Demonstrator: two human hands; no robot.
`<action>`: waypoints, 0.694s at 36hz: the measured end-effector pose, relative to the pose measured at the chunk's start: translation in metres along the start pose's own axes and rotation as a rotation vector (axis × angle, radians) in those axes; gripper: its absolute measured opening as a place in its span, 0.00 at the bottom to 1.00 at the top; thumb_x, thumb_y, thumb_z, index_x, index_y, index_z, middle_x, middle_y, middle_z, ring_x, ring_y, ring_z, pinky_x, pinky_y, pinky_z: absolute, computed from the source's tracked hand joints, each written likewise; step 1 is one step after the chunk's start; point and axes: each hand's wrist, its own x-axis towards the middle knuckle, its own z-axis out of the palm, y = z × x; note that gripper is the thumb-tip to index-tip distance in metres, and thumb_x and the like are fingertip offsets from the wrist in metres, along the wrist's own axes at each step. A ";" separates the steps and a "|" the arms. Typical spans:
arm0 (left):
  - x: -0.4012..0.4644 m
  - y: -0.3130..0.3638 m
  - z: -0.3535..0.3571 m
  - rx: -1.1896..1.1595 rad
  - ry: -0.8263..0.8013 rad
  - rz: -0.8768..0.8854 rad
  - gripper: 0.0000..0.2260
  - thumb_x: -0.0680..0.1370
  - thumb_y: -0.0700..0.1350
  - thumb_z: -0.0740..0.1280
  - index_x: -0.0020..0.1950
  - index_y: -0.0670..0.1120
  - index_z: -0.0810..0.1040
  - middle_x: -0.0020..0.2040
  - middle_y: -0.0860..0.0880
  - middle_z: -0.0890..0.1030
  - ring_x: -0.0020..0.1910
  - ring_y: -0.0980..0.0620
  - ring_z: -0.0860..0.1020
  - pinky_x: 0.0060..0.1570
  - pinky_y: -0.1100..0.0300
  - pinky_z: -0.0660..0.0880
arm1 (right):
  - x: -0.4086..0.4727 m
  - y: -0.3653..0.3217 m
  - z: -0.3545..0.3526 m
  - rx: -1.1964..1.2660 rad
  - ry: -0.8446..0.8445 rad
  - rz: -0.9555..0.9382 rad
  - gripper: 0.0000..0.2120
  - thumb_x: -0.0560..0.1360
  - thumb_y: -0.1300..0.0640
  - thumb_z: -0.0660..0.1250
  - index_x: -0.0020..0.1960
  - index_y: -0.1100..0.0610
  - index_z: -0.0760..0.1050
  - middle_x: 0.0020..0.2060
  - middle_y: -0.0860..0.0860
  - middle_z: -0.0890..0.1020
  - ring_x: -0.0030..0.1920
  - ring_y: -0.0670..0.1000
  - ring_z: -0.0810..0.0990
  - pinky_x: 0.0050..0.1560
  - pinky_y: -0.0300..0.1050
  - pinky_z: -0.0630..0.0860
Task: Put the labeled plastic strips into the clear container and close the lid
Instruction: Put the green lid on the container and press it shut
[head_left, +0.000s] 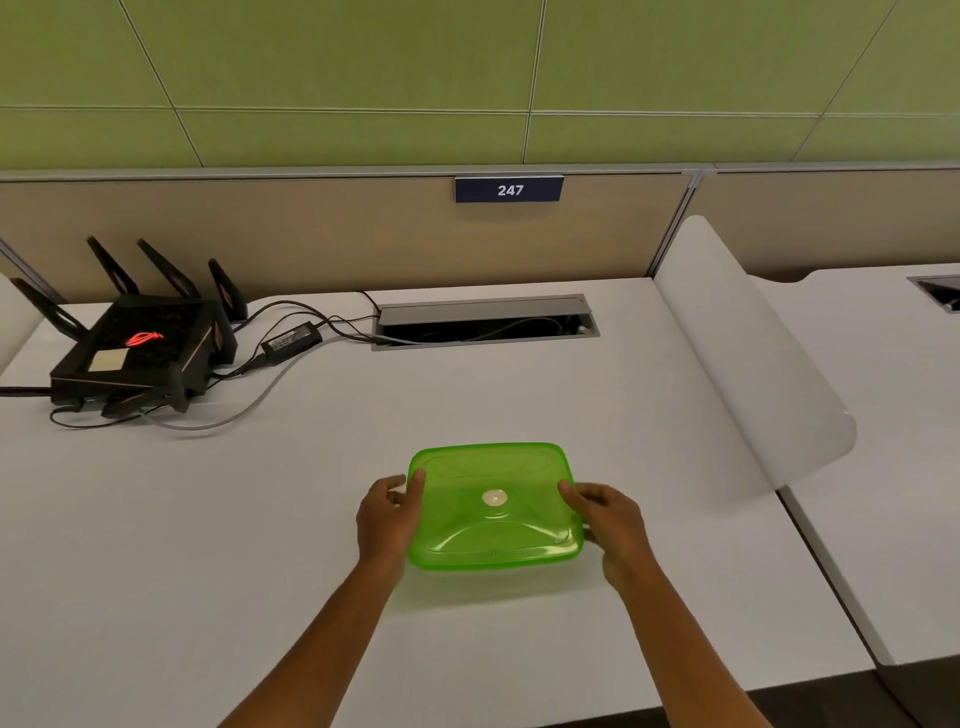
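A container with a translucent green lid (493, 525) sits on the white desk (208, 545) in front of me. The lid lies flat over it and has a small white disc at its middle. My left hand (389, 512) grips the lid's left edge, thumb on top. My right hand (605, 514) grips the right edge the same way. The clear body under the lid is mostly hidden. No labeled plastic strips are visible; whatever is inside cannot be made out through the lid.
A black router (140, 348) with several antennas stands at the back left, with a power brick (291, 340) and loose cables beside it. An open cable hatch (485, 322) lies at the back. A white curved divider (748, 364) rises on the right.
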 end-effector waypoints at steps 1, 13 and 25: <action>-0.008 -0.004 -0.004 0.002 -0.014 -0.007 0.18 0.76 0.58 0.73 0.57 0.46 0.82 0.42 0.49 0.81 0.42 0.47 0.80 0.50 0.49 0.79 | -0.006 0.004 -0.006 -0.008 -0.040 0.022 0.17 0.68 0.51 0.82 0.51 0.59 0.84 0.46 0.57 0.88 0.42 0.51 0.86 0.40 0.47 0.82; -0.069 -0.036 -0.031 -0.469 -0.162 -0.329 0.14 0.73 0.37 0.77 0.57 0.36 0.80 0.50 0.35 0.82 0.43 0.43 0.81 0.47 0.49 0.82 | -0.033 0.023 -0.028 0.158 -0.186 0.260 0.16 0.64 0.61 0.82 0.44 0.66 0.80 0.36 0.59 0.79 0.36 0.54 0.81 0.41 0.45 0.84; -0.061 -0.032 -0.026 -0.636 -0.106 -0.457 0.12 0.71 0.31 0.77 0.53 0.34 0.81 0.44 0.39 0.83 0.38 0.46 0.79 0.38 0.58 0.80 | -0.026 0.015 -0.019 0.244 -0.148 0.376 0.07 0.70 0.71 0.76 0.41 0.66 0.78 0.35 0.57 0.81 0.37 0.53 0.80 0.39 0.45 0.84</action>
